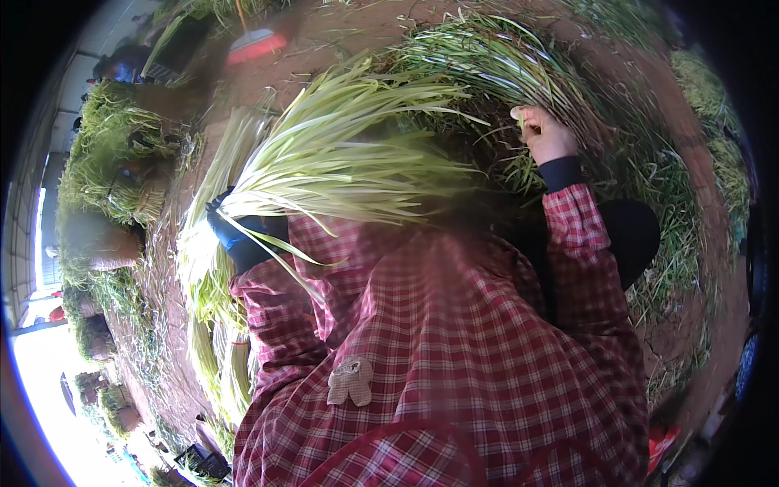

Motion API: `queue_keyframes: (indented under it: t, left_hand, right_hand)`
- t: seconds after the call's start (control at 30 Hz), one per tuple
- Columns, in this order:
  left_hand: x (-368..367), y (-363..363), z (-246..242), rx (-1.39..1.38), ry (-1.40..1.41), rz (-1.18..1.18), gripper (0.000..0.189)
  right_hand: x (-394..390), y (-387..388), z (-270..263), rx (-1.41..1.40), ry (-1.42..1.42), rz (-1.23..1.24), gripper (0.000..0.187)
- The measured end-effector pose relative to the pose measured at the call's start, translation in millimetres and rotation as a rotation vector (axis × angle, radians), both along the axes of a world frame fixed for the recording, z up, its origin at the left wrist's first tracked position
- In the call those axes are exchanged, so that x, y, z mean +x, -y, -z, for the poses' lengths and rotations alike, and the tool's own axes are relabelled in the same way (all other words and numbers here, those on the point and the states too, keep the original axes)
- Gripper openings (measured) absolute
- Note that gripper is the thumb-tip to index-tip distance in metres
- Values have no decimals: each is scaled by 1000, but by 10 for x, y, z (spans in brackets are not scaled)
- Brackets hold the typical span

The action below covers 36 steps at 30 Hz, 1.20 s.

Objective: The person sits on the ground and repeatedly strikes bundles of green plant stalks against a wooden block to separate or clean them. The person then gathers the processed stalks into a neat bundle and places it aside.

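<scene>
My left hand [222, 222], in a dark blue glove, is closed around a large bunch of pale yellow-green leafy stalks [347, 152]. Their long flat leaves fan out to the right over my lap, and a few hang loose below my wrist. My bare right hand [544, 134] is raised at the right with its fingers curled, a small bit of leaf at the fingertips. It is beside a heap of long green stalks with brownish ends [487, 61]. More pale stalks [228, 152] lie beyond and beneath my left hand, and bundles tied with red bands [234, 359] lie below it.
A broom with a red and white head [257, 45] is on the brown floor ahead. Tall piles of leafy bundles [115, 152] stand at the left. Loose green leaves [663, 213] cover the floor at the right. A black crate [204, 462] is at the lower left.
</scene>
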<state>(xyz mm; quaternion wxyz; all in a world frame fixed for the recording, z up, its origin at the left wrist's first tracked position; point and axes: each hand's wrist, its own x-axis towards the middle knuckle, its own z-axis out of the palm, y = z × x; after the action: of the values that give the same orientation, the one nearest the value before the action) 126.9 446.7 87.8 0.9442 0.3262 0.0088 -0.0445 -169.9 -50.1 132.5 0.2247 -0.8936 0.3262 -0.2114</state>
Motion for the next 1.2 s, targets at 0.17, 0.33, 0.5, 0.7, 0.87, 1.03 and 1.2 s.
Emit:
queue_keyframes:
  t: [0.17,0.33,0.5,0.7,0.87,1.03,1.2]
  left_hand:
    - [52,-22,23,-61,-33,45,29]
    - [98,-66,76,-81,3,94,29]
    - [158,-158,155,20,89,100,28]
    - [276,-297,285,-168,59,212,29]
    - [376,-280,381,126,71,84,30]
    - [183,-88,239,225,22,67,34]
    - [-166,163,-86,-77,-82,24,33]
  right_hand:
    - [-218,-498,2,-110,-93,-314,26]
    - [25,-938,53,-25,46,-439,13]
    - [23,-756,72,898,320,-351,5]
    - [-336,-445,-36,524,-20,-194,19]
    - [-320,-904,253,-148,-209,-421,23]
    - [-150,-940,434,467,26,-400,5]
    - [-230,-687,113,502,157,-163,7]
